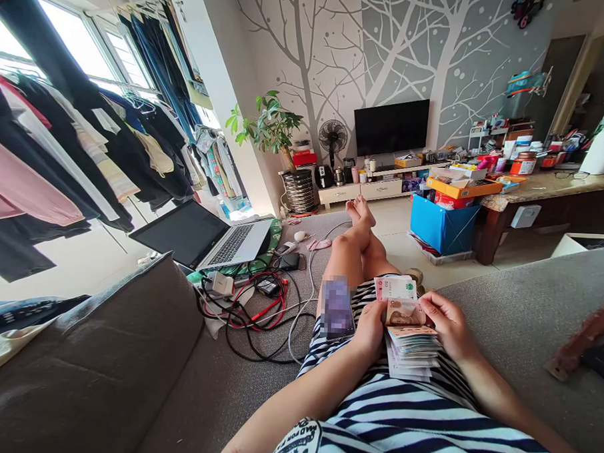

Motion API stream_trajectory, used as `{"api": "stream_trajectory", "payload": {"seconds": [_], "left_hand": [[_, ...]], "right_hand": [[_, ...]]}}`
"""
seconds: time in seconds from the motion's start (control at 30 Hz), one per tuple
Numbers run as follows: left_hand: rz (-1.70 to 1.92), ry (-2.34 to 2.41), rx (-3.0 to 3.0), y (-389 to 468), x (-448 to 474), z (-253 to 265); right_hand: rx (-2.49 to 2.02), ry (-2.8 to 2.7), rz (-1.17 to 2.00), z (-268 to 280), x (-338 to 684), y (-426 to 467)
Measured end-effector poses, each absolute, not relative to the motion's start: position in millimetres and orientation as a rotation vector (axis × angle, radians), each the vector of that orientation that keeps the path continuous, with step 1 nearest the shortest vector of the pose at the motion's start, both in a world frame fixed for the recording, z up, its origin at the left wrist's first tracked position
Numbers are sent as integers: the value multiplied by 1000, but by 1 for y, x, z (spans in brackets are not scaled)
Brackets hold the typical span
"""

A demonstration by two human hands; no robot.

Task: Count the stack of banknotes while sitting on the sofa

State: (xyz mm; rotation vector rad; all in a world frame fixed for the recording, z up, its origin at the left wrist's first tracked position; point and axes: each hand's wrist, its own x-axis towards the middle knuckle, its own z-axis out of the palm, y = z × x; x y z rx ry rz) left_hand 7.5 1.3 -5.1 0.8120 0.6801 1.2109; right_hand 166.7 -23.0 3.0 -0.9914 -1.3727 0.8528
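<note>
My left hand (370, 328) is closed on the left side of a folded stack of banknotes (411, 355), held above my striped clothing. The brownish top note (404, 314) shows a printed portrait, and the notes below fan out towards me. At that note's upper right corner, the thumb and fingers of my right hand (446, 321) are pinched together. Just beyond my hands, a greenish-pink note marked 50 (394, 287) lies on my lap. On my thigh to the left rests a phone-like flat object (337, 308), its surface partly pixelated.
A laptop (236, 240) sits open on the sofa at left, beside tangled cables (258, 311). The sofa backrest (101, 351) rises at near left. Beyond my crossed legs stand a blue storage box (442, 222) and a cluttered table (544, 187). A dark remote-like object (601, 360) lies far right.
</note>
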Motion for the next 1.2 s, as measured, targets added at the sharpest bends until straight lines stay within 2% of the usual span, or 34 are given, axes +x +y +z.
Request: {"api": "stream_trajectory", "payload": {"seconds": [0.67,0.9,1.2], "left_hand": [[1258,710,781,0,7,-1],[1208,661,771,-2,5,2],[1301,734,700,-2,8,3]], "right_hand": [[-925,-1305,997,3,166,-21],[-1104,-1228,850,-7,168,-8],[-1093,-1341,758,-4,168,-14]]}}
